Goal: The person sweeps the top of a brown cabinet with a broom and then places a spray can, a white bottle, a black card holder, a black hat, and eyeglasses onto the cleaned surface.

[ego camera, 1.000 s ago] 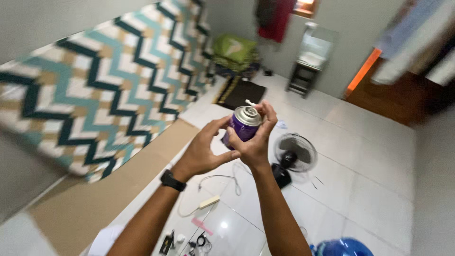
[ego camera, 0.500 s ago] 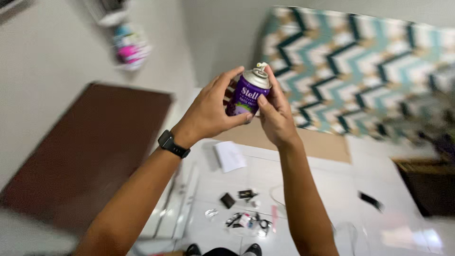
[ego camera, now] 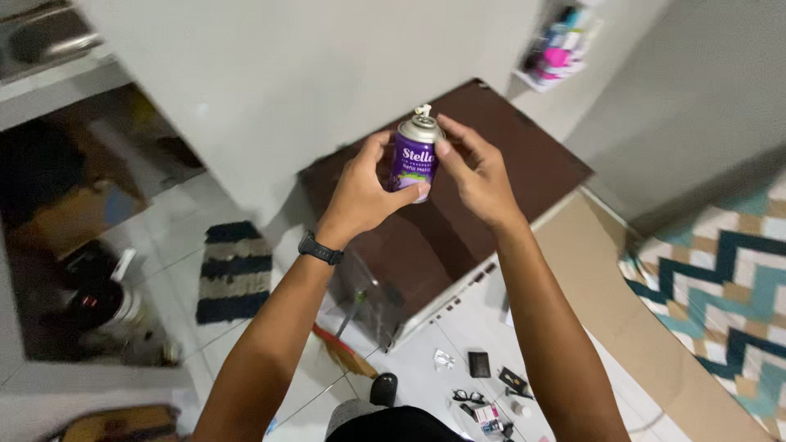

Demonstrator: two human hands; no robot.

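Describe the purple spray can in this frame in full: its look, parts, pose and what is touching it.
The purple spray can is a small cylinder with a purple printed label, a silvery metal-looking domed top and a small white nozzle stem at its tip; no cap is on it. It is held upright, leaning slightly, in the air in front of the person, above a dark brown surface. The left hand wraps its side, thumb across the lower body. The right hand touches its upper part with the fingertips. Its bottom is hidden by the hands.
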